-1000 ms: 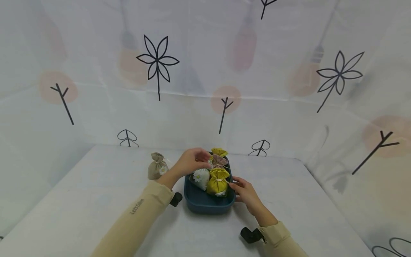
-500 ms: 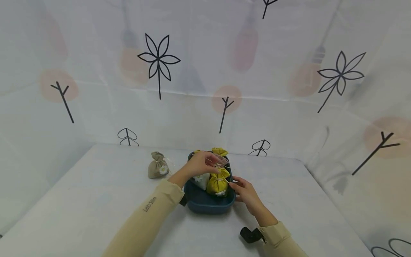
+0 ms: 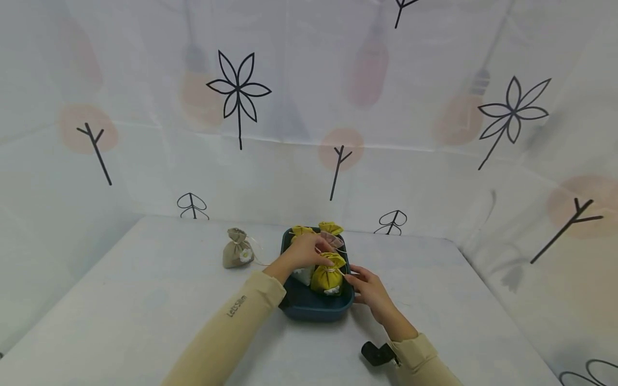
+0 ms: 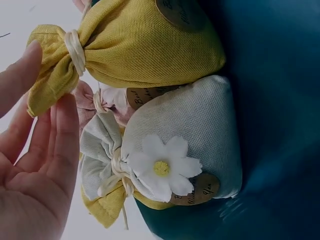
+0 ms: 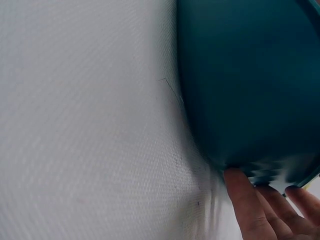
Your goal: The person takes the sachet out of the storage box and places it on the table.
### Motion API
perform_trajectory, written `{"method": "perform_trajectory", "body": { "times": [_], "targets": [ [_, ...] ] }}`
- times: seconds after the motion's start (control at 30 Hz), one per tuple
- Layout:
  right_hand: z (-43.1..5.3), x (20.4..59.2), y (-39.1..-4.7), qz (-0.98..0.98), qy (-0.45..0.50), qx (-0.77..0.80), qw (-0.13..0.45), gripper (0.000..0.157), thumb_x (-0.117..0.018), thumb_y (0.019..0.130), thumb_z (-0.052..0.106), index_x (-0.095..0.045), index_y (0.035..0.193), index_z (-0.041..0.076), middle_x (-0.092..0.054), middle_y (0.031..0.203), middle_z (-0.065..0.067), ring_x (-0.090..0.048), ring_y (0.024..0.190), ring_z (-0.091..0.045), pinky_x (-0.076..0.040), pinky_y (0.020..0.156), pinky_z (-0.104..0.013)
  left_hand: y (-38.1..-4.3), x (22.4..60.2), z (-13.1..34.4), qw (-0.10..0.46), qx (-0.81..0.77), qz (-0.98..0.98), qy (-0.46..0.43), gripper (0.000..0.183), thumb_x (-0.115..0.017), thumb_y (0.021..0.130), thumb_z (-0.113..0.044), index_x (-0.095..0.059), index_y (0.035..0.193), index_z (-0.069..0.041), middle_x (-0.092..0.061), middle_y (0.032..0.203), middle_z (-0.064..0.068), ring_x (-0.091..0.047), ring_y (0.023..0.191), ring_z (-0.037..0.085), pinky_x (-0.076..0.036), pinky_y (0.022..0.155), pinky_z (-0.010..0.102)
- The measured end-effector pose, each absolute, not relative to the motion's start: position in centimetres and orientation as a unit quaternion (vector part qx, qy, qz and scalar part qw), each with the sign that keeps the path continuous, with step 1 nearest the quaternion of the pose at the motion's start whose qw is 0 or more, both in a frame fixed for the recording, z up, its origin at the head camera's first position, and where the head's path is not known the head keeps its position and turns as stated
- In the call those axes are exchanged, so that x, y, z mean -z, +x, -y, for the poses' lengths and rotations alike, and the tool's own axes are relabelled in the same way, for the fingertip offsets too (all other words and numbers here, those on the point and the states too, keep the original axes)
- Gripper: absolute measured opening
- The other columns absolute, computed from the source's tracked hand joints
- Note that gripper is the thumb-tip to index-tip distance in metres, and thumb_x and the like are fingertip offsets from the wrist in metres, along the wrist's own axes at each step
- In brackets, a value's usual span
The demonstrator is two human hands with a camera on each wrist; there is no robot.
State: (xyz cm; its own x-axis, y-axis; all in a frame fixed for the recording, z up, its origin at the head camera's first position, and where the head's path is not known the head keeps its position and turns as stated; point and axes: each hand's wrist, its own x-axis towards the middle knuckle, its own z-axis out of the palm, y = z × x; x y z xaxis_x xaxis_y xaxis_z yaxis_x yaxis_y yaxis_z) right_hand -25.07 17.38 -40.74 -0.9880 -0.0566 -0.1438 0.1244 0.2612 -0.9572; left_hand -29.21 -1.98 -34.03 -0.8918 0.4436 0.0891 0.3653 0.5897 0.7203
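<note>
My left hand [image 3: 309, 253] reaches over the blue tub [image 3: 316, 315]. Its thumb and fingers pinch the gathered top of the nearest yellow drawstring sachet [image 4: 155, 47], whose pale cord is tied at the neck. Below it in the left wrist view lies a pale grey sachet [image 4: 200, 120] with a white fabric daisy [image 4: 161, 167]. A pink sachet [image 4: 120, 102] shows between them. At the tub's right side, my right hand [image 3: 373, 292] holds the wall, thumb at the rim; the right wrist view shows its fingertips on the outside.
A beige sachet [image 3: 236, 252] with a daisy stands on the white-covered table [image 3: 145, 311], left of the tub. More yellow sachets [image 3: 330, 228] sit at the tub's far end. Behind the table hangs a patterned white cloth [image 3: 289, 177].
My left hand has moved right and toward me, from above the pale grey sachet to the top of the nearest yellow one. My right hand stays at the tub's side.
</note>
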Motion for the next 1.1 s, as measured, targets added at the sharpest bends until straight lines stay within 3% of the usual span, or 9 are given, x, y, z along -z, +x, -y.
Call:
{"method": "perform_trajectory", "body": {
  "times": [0.57, 0.9, 1.1],
  "targets": [
    [-17.2, 40.8, -25.1, -0.796, 0.030, 0.599, 0.076, 0.049, -0.055, 0.094, 0.025, -0.043, 0.135, 0.000, -0.050, 0.127, -0.025, -0.056, 0.104, -0.032, -0.053, 0.075, -0.039, -29.6, 34.1, 2.2, 0.067, -0.416, -0.871, 0.254, 0.012, -0.070, 0.083, -0.009, -0.072, 0.095, -0.007, -0.067, 0.096, 0.001, -0.060, 0.090, 0.015, -0.050, 0.079, 0.027],
    [-17.3, 40.7, -25.1, -0.794, 0.028, 0.603, 0.077, 0.049, -0.055, 0.095, 0.024, -0.043, 0.135, 0.001, -0.049, 0.128, -0.025, -0.057, 0.103, -0.031, -0.053, 0.075, -0.039, -29.2, 33.3, 2.5, 0.062, -0.432, -0.866, 0.243, 0.012, -0.067, 0.086, -0.011, -0.071, 0.097, -0.009, -0.066, 0.097, 0.000, -0.060, 0.094, 0.015, -0.049, 0.083, 0.030],
    [-17.2, 40.8, -25.2, -0.794, 0.033, 0.602, 0.079, 0.048, -0.055, 0.095, 0.025, -0.043, 0.135, 0.001, -0.049, 0.128, -0.025, -0.057, 0.103, -0.031, -0.053, 0.075, -0.040, -28.9, 32.4, 3.1, 0.057, -0.449, -0.861, 0.232, 0.013, -0.067, 0.087, -0.012, -0.071, 0.098, -0.008, -0.065, 0.101, 0.002, -0.060, 0.096, 0.016, -0.050, 0.078, 0.028]
  ]
}}
